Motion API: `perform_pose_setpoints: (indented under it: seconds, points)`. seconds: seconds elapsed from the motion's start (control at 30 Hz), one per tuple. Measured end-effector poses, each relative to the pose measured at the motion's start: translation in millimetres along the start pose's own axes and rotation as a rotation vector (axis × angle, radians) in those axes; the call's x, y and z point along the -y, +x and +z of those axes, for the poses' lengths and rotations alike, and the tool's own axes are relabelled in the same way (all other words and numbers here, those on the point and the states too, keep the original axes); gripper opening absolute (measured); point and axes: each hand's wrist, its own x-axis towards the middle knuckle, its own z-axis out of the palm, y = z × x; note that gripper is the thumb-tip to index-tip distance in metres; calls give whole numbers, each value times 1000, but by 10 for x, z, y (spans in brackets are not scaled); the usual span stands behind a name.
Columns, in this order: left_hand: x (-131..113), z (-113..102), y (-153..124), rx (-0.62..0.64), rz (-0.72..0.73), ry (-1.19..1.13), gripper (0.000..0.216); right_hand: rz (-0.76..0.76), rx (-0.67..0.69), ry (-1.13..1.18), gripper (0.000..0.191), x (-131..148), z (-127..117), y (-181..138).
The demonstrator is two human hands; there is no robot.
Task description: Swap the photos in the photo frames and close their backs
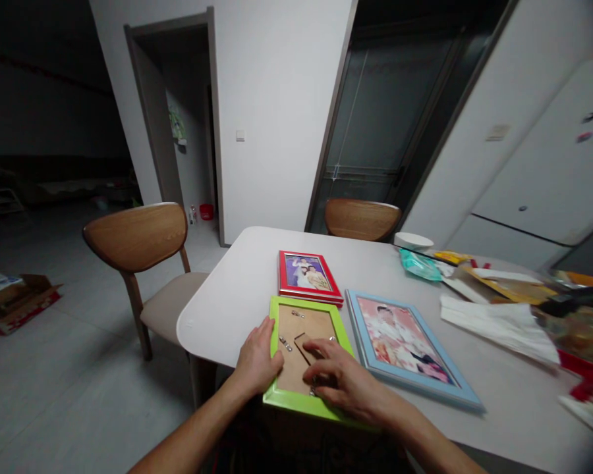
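A green picture frame [275,342] lies face down at the table's near edge, its brown backing board [289,375] uppermost. Several small metal clips [285,343] sit around the board, which has a cut-out shape in its middle. My left hand [257,359] grips the frame's left side, thumb over the rim. Across the lower right of the board reaches my right hand [343,378], its fingers curled and pinching at a metal clip [313,391] near the bottom; the fingers partly cover that clip. A red picture frame [304,291] lies just beyond, and a light blue picture frame [400,374] to the right, both photo side up.
Along the white table's [217,309] right side lie a white bowl [414,241], a teal packet [420,264], brown envelopes [508,286] and white paper [494,326]. Wooden chairs stand at the left [138,237] and far side [362,219]. A cardboard box [22,303] is on the floor.
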Motion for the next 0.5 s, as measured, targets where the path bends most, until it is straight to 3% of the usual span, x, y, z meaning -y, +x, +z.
perform_pose_setpoints:
  seconds: [0.23,0.4,0.5]
  points:
    - [-15,-12,-9,5,18,13,61,55,-144,-42,14,13,140,58]
    - [-2,-11,-6,3,12,8,61,228,-290,-78,39,-59,167,93]
    - [12,-7,-2,0,7,-6,61,245,-305,-126,41,-64,178,151]
